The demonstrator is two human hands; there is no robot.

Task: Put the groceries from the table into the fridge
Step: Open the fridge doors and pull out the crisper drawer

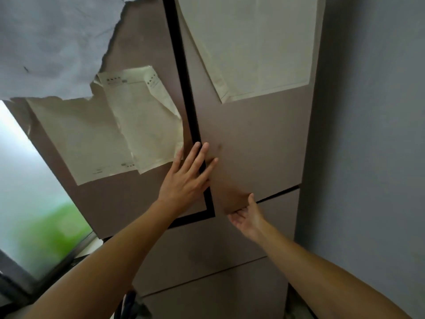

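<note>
Fingers [192,157] of the left hand [184,180] lie straight and flat across the dark seam [186,88] of the fridge [142,199], which stands beside a grey wall [368,134], while the right hand [247,216] hooks curled fingers under the right door [264,139] at its bottom corner.
</note>
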